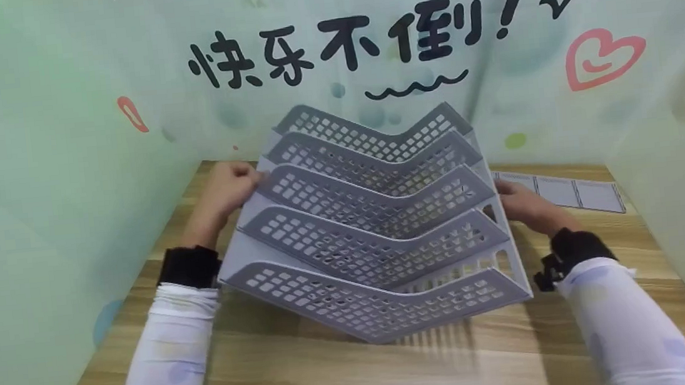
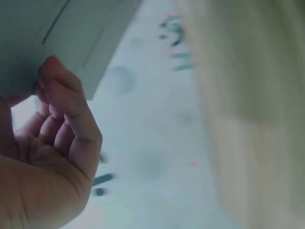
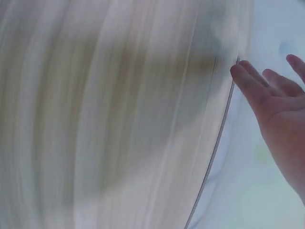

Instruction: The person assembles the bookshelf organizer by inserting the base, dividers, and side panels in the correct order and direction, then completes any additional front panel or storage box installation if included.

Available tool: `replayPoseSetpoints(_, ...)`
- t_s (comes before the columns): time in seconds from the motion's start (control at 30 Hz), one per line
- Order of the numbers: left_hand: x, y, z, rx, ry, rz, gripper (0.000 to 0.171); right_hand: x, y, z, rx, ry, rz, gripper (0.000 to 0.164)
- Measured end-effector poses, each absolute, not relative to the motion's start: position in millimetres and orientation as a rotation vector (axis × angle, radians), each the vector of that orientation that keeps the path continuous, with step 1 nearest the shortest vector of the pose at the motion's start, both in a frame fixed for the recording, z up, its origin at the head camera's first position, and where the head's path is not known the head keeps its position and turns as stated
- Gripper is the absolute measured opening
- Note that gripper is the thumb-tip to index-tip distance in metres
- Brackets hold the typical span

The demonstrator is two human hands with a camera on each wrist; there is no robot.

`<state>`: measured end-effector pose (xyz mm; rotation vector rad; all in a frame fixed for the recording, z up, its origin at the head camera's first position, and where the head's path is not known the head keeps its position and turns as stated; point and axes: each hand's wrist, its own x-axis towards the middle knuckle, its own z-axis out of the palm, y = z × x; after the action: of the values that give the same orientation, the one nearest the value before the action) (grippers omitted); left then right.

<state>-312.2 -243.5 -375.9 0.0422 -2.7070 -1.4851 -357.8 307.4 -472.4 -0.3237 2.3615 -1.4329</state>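
Observation:
A grey plastic file rack (image 1: 383,226) with several perforated dividers is tilted over the wooden table in the head view. My left hand (image 1: 229,188) pinches the rack's left side panel near its edge. In the left wrist view, the left hand (image 2: 62,129) has its fingers curled at the lower edge of the grey panel (image 2: 71,43). On the far side of the rack, my right hand (image 1: 526,203) is at the right side panel, its fingertips partly hidden behind it. The right wrist view shows the right hand (image 3: 281,109) with fingers extended.
A flat sheet of grey framed rectangles (image 1: 569,192) lies at the back right of the wooden table (image 1: 309,372). Printed cloth walls (image 1: 31,153) close in the table at the back and both sides. The rack casts a slatted shadow below it.

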Motion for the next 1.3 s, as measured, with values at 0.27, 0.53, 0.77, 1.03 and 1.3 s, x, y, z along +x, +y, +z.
replayPoseSetpoints(0.27, -304, -206, -311, 0.036, -2.727, -1.164, 0.036, -355, 332, -472, -0.208, 2.512, -1.158, 0.062)
replayPoseSetpoints(0.53, -310, -137, -277, -0.146, -2.955, -0.987, 0.055, -363, 333, -476, -0.225, 2.868, -0.738, 0.054)
replayPoseSetpoints(0.77, -311, -113, -260, -0.307, -3.233, -0.826, 0.094, -364, 344, -493, -0.122, 2.833, -0.404, 0.076)
replayPoseSetpoints(1.03, -314, -106, -253, -0.204, -3.405, -0.802, 0.106, -360, 349, -493, -0.133, 2.827, -0.347, 0.08)
replayPoseSetpoints(1.3, -302, -103, -277, -0.111, -3.232, -0.936, 0.125, -352, 348, -505, -0.148, 2.814, -0.334, 0.078)
